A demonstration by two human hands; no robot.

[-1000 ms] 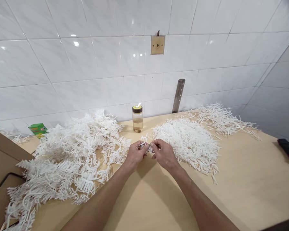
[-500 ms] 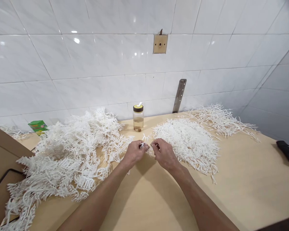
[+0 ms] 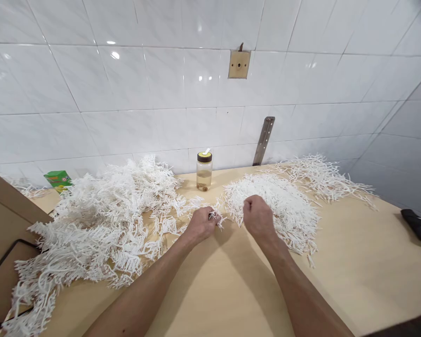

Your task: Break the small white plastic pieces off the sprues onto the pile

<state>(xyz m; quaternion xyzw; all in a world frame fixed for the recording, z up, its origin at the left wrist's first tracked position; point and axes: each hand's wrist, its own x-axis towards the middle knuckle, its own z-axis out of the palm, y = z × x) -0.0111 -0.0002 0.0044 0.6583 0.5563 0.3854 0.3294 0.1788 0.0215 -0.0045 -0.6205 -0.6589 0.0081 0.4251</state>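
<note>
In the middle of the table, my left hand (image 3: pixel 200 224) is closed on a white branched sprig (image 3: pixel 221 223), whose thin tips stick out past the thumb and fingers. To its right, my right hand (image 3: pixel 258 216) is curled at the near left side of a mound of short white pieces (image 3: pixel 287 213). Its fingertips face away, so anything between them is hidden. A large tangled heap of white branched strands (image 3: pixel 105 220) spreads to the left, with loose bits reaching toward my left hand.
Behind my hands stands a clear jar (image 3: pixel 204 178) with a dark-rimmed lid and some liquid. Thin bare white stalks (image 3: pixel 328 178) lie at the back right. A green box (image 3: pixel 58 179) is at the back left, a metal bracket (image 3: pixel 264 141) at the wall, a black object (image 3: pixel 419 227) far right.
My right hand has moved right, away from my left hand, to the mound of short pieces. The left hand stays nearly in place, keeping its hold on the sprig. The view has shifted slightly.
</note>
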